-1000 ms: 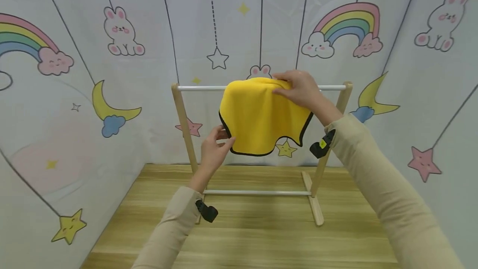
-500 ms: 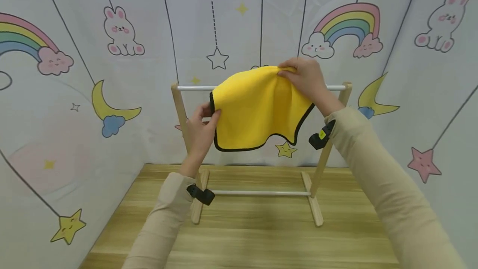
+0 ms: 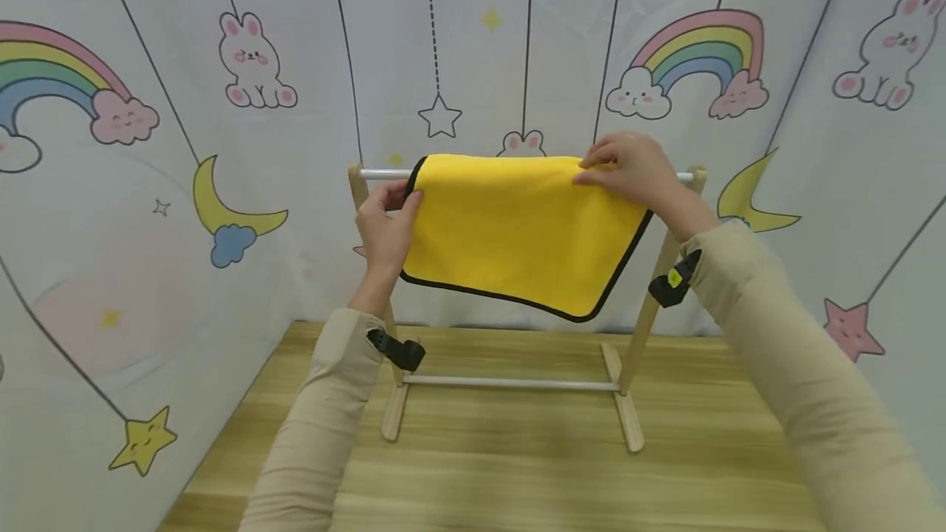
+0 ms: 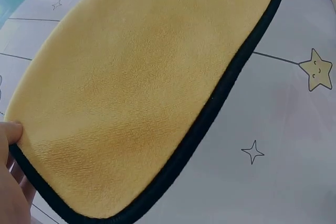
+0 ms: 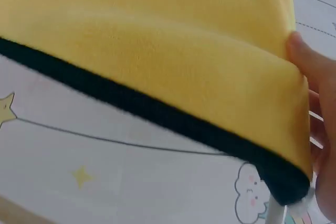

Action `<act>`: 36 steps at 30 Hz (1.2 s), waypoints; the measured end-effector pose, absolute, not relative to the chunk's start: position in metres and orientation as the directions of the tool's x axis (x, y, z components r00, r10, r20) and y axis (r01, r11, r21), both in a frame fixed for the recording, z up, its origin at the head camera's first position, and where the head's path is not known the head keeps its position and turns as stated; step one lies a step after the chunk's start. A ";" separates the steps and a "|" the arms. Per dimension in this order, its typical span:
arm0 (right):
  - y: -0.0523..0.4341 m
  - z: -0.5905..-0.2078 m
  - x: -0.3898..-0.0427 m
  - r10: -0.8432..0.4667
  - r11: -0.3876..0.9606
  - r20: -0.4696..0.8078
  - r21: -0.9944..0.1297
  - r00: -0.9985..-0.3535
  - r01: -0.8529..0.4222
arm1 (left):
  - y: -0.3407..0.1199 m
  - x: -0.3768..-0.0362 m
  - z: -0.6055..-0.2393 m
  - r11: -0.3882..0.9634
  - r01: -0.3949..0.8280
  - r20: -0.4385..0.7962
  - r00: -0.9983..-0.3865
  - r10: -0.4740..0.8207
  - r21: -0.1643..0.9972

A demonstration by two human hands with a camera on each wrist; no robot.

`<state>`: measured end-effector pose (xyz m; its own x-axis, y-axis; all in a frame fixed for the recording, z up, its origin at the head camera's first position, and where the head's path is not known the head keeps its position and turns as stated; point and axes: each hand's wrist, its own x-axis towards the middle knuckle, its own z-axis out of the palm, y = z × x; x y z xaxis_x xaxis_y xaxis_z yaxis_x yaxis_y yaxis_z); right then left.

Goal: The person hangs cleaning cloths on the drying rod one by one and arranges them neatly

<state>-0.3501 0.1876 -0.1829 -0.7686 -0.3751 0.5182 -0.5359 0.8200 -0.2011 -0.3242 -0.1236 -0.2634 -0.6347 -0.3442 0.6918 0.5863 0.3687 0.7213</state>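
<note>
A yellow towel point(image 3: 510, 228) with a black border hangs over the white top rail point(image 3: 384, 175) of a small rack, its front panel spread fairly flat. At its upper left edge my left hand point(image 3: 386, 228) pinches the cloth between thumb and fingers. My right hand point(image 3: 636, 171) pinches the folded top edge near the right end. The left wrist view shows the towel point(image 4: 131, 87) with the left thumb point(image 4: 11, 131) on its edge. In the right wrist view the right hand point(image 5: 320, 87) holds the fold; a white rail end shows below the towel's corner.
Wooden posts and feet point(image 3: 631, 421) carry the rack, with a lower white rail point(image 3: 510, 383) between them. It stands on a wood-grain surface point(image 3: 502, 474). Behind and beside it hangs a white backdrop point(image 3: 296, 146) printed with rabbits, rainbows and stars.
The towel has gone from bunched to spread out along the top rail. My left hand moved up and left with its edge; my right hand rose, then shifted right and down.
</note>
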 end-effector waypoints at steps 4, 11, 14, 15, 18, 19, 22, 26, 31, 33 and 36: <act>0.207 -0.186 -0.345 -0.422 0.819 0.485 -0.157 -0.766 -0.551 | -0.127 -0.326 -0.263 0.367 0.598 0.701 -0.614 -0.362 0.713; 0.214 -0.182 -0.340 -0.438 0.800 0.552 -0.119 -0.709 -0.588 | -0.130 -0.325 -0.265 0.372 0.600 0.705 -0.616 -0.351 0.709; 0.209 -0.171 -0.339 -0.422 0.814 0.571 -0.104 -0.704 -0.572 | -0.129 -0.325 -0.264 0.370 0.596 0.701 -0.618 -0.355 0.713; 0.207 -0.167 -0.340 -0.405 0.816 0.593 -0.108 -0.696 -0.567 | -0.129 -0.325 -0.263 0.366 0.597 0.700 -0.617 -0.360 0.714; 0.201 -0.156 -0.346 -0.336 0.829 0.635 -0.152 -0.696 -0.539 | -0.126 -0.327 -0.259 0.357 0.601 0.699 -0.609 -0.374 0.715; 0.199 -0.154 -0.348 -0.315 0.833 0.632 -0.174 -0.708 -0.526 | -0.126 -0.328 -0.258 0.354 0.599 0.696 -0.612 -0.375 0.718; 0.194 -0.157 -0.354 -0.272 0.843 0.554 -0.258 -0.787 -0.473 | -0.123 -0.330 -0.258 0.363 0.564 0.670 -0.643 -0.371 0.742; 0.192 -0.174 -0.355 -0.277 0.834 0.442 -0.332 -0.853 -0.442 | -0.123 -0.332 -0.263 0.389 0.532 0.656 -0.665 -0.357 0.752; 0.201 -0.189 -0.348 -0.312 0.795 0.532 -0.308 -0.788 -0.523 | -0.131 -0.333 -0.273 0.378 0.547 0.658 -0.688 -0.305 0.747; 0.207 -0.194 -0.341 -0.319 0.781 0.610 -0.265 -0.726 -0.565 | -0.135 -0.332 -0.279 0.359 0.531 0.630 -0.727 -0.272 0.767; 0.217 -0.207 -0.329 -0.305 0.751 0.749 -0.191 -0.588 -0.632 | -0.142 -0.328 -0.289 0.348 0.483 0.571 -0.791 -0.221 0.804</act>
<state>-0.3292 0.2168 -0.2072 -0.5881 -0.3046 0.7493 -0.6321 0.7510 -0.1908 -0.3277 -0.1421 -0.2890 -0.7909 -0.2205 0.5708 0.4831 0.3477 0.8036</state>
